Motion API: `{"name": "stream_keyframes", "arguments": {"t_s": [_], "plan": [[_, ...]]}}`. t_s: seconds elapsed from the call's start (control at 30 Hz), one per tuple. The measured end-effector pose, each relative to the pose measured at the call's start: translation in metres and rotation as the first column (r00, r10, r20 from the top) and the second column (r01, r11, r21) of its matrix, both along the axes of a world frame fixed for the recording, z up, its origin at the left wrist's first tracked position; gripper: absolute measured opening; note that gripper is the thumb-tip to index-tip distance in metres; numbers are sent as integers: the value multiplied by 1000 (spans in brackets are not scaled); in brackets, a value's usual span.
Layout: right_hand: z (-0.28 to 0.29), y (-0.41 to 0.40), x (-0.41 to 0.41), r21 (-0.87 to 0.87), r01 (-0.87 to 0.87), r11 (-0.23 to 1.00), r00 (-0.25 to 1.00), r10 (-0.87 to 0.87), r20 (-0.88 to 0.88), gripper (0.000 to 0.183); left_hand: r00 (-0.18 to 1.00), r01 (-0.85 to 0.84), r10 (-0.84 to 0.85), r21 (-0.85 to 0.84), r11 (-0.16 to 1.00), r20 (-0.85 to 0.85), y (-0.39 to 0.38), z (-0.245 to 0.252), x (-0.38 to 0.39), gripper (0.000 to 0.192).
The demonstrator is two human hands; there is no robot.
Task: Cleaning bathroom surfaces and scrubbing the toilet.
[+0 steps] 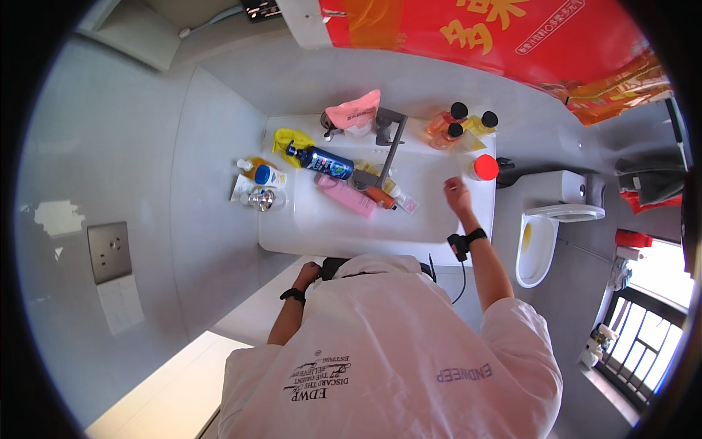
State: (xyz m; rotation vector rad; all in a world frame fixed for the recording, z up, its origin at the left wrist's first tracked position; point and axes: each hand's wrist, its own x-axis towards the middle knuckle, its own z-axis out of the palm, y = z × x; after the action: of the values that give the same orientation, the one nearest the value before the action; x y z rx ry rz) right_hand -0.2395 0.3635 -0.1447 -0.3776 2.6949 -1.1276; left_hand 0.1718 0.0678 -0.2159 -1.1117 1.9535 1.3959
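My right hand (pixel 459 195) is above the right side of the white sink (pixel 422 219), fingers curled, just left of a jar with a red lid (pixel 485 167). Whether something small is in it, I cannot tell. My left hand (pixel 309 273) hangs low by my waist at the sink's front edge, fingers curled and partly hidden. Inside the basin lie a blue pump bottle (pixel 329 163), a pink box (pixel 346 196), an orange tube (pixel 380 197) and a white-and-pink packet (pixel 406 202). The grey faucet (pixel 392 145) partly covers the pile.
Several black-capped bottles (pixel 447 127) stand at the back right rim. A pink pouch (pixel 356 112) and a yellow cloth or bag (pixel 288 144) are at the back. Toiletry bottles (pixel 262 174) crowd the left rim. A white toilet (pixel 537 247) stands to the right.
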Motion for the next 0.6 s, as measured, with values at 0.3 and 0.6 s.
{"name": "stream_keyframes", "arguments": {"t_s": [0.3,0.6], "plan": [[-70,-76,50,43,-336,941,927,322,195,42,921,-376,351,150,914,172,17,22,48,19],[-145,-71,37,-255,-350,901,592,424,686,21,705,-702,709,125,701,-18,119,45,146,18]]}}
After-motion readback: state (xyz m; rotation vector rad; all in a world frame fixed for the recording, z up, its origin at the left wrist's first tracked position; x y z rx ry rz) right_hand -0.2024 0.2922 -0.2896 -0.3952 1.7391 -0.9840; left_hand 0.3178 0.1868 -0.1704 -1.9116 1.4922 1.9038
